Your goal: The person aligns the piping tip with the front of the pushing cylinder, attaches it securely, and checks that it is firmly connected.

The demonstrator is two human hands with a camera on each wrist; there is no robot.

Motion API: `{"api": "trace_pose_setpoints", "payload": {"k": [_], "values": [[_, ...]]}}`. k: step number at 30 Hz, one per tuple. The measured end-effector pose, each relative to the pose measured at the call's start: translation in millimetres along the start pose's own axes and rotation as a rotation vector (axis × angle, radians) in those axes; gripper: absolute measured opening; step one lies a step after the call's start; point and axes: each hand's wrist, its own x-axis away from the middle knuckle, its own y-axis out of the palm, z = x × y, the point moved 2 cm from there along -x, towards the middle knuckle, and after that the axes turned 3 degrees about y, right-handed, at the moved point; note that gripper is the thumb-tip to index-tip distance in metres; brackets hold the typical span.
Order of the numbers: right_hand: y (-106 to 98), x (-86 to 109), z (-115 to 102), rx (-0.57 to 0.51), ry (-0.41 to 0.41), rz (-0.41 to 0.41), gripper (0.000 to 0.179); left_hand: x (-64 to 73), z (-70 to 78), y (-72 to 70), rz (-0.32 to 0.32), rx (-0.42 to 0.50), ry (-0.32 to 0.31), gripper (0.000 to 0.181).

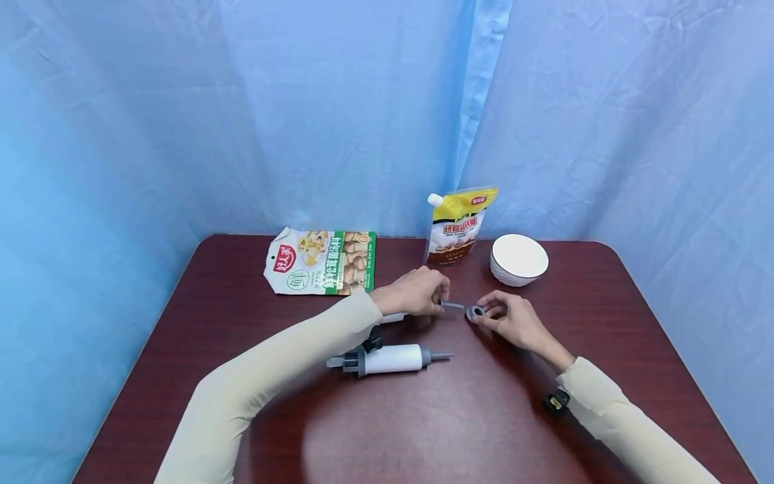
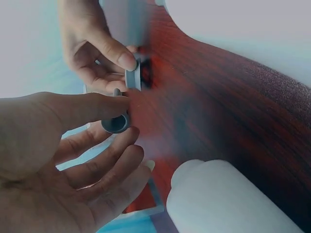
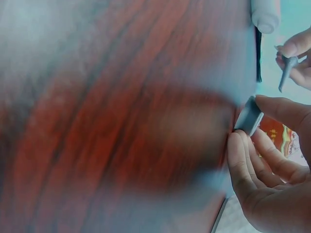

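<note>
My left hand (image 1: pixel 417 291) pinches a small grey nozzle (image 1: pixel 452 305), its thin tip pointing right. In the left wrist view the hollow wide end of the nozzle (image 2: pixel 115 124) faces the camera, between thumb and fingers. To its right, my right hand (image 1: pixel 514 321) grips a grey ring-shaped cap (image 1: pixel 475 313) by its rim, and the cap's central hole shows. Nozzle and cap are apart. A white-barrelled syringe-like tool (image 1: pixel 393 358) with a grey nozzle lies nearer me, its plunger end partly behind the left wrist. Part of another white piece (image 1: pixel 394 317) shows beneath the left wrist.
Toward the back of the dark red table (image 1: pixel 423 423) lies a green and white food packet (image 1: pixel 320 262) on the left. A yellow and brown spouted pouch (image 1: pixel 456 232) stands near the centre back, with a white bowl (image 1: pixel 519 259) beside it. Blue curtains (image 1: pixel 338 121) hang behind.
</note>
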Motion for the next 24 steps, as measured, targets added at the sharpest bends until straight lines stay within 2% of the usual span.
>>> {"api": "trace_pose_setpoints", "payload": {"k": [5,12,20,24], "values": [[3.1,2.1,-2.5,-0.009,-0.023,-0.005,0.026,10.1,-2.5,-8.3,0.034,0.066,0.019,0.017],[6.7,6.4,-5.6,-0.065,-0.002,-0.022,0.027,26.1,-4.1,-18.5,0.078,0.142,0.03,0.019],[7.1,13.8,-15.1,-0.178,0.019,-0.029,0.03,40.9,-8.6,-17.1,0.102,0.176,0.047,0.017],[8.3,18.2,-24.7,-0.237,-0.014,-0.017,0.03,48.0,-9.3,-15.6,0.129,0.173,0.062,0.015]]}}
